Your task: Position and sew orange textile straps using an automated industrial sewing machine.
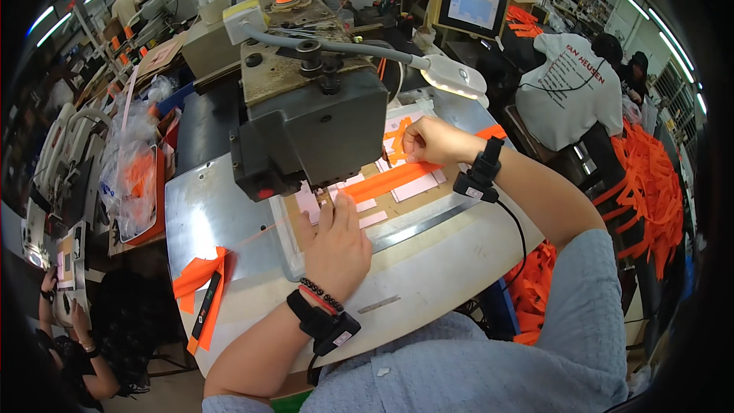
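Your left hand [336,251] lies palm-down, fingers [340,216] extended forward; your right hand [437,141] (farther out) curls inward, its forearm [547,193] slanting in from the right.

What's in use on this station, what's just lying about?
Seemingly in use:
- orange strip
- pink-and-tan board beneath it
- sewing machine
- lit lamp

Probably just lying about:
- folded orange piece, lower left
- black strip on it
- clear plastic bags, left
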A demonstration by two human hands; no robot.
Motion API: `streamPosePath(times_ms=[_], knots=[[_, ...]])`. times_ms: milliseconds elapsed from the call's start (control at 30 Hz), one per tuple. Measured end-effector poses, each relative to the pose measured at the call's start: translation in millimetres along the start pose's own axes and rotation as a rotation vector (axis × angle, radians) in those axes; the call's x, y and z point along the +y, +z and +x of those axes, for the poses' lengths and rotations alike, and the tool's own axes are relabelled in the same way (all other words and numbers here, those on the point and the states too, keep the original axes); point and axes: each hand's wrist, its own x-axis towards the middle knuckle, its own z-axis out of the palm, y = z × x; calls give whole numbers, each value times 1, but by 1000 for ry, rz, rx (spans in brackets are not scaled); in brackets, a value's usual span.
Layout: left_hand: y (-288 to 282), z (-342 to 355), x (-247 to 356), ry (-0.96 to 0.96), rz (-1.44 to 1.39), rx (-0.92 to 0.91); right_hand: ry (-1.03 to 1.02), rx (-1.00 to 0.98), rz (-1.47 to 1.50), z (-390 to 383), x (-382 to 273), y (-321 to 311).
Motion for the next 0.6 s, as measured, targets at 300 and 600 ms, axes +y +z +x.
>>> streamPosePath(times_ms=[300, 600], knots=[[2, -2, 5, -81, -73, 23, -139, -213, 100, -18, -68, 6], [-4, -1, 7, -78, -56, 19, 89, -249, 315, 10, -59, 40]])
